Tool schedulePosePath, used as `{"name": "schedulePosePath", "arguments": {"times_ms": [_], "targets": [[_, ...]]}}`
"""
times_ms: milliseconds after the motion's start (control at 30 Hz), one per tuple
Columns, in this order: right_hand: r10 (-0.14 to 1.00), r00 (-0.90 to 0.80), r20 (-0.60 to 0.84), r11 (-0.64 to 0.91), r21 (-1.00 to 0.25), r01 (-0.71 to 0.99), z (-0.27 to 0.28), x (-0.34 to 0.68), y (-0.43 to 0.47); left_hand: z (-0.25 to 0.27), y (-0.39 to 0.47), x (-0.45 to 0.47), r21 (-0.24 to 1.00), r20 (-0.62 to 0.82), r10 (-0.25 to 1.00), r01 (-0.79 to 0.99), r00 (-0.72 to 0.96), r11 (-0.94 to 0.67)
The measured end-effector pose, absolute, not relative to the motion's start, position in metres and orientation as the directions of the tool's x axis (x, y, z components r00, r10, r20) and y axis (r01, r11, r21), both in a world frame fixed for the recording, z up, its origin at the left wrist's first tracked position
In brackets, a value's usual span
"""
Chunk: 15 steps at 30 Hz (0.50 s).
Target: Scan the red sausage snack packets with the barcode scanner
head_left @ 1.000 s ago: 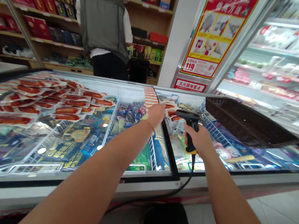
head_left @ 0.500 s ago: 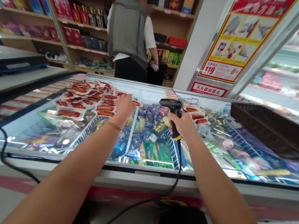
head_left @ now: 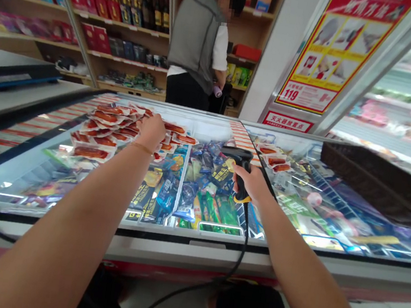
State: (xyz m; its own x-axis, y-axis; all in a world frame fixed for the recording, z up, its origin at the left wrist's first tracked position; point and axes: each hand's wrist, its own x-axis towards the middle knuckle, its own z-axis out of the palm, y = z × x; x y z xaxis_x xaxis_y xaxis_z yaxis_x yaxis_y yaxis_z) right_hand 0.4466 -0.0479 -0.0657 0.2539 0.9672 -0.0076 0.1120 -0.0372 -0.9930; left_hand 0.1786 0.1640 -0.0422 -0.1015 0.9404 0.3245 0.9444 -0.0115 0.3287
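The scanner (head_left: 236, 152) in my right fingers (head_left: 240, 170) is black, with yellow at the base of its handle (head_left: 240, 191), and its cable (head_left: 246, 230) is black too. By my left fingers (head_left: 150, 124), the sausage packs (head_left: 92, 152) are reddish-brown with whitish edges. I see a band (head_left: 241, 134) striped orange-red and white, bright green packets (head_left: 217, 210), a dark brown tray (head_left: 376, 181) and a grey vest (head_left: 195, 31).

Glass-topped freezer (head_left: 178, 249) with packaged sausages (head_left: 107, 130) and a dark crate (head_left: 375, 186).
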Motion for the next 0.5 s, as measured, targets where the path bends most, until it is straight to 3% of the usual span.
{"name": "schedulePosePath", "arguments": {"times_ms": [267, 500], "targets": [[0.970, 0.243, 0.023, -0.008, -0.992, 0.124, -0.063, 0.443, -0.051, -0.032, 0.170, 0.182, 0.289, 0.411, 0.911, 0.951, -0.022, -0.107], [0.981, 0.184, 0.059, 0.027, -0.985, 0.170, -0.061, 0.438, -0.058, -0.034, 0.137, 0.217, 0.583, 0.528, 0.849, 0.722, 0.011, -0.372]]}}
